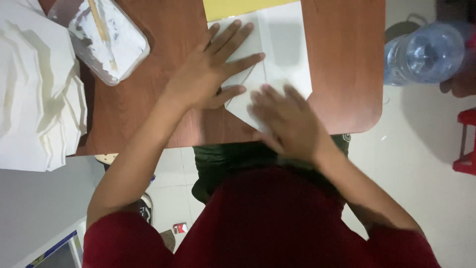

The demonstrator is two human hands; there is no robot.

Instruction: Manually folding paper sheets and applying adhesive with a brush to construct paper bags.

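Currently, two hands work on one sheet of white paper (285,49) lying on one wooden table (342,64). The left hand (210,69) lies flat on the sheet's left part, palm down, fingers spread wide and pointing toward the table's far edge and to the right. The right hand (285,119) lies flat on the sheet's near corner, fingers together, gripping nothing; motion blur hides its finer detail. The paper sits at the table's middle, its long axis running from the near edge toward the far edge. A fold line crosses it diagonally under the hands, and the folded corner points toward the person. One yellow sheet (238,7) touches the paper's far end. One clear plastic tray (106,37) with white paste and one stick stands at the table's left. One stack of folded white paper pieces (37,89) lies beyond the left edge. One clear water bottle (426,52) stands well apart, to the right.
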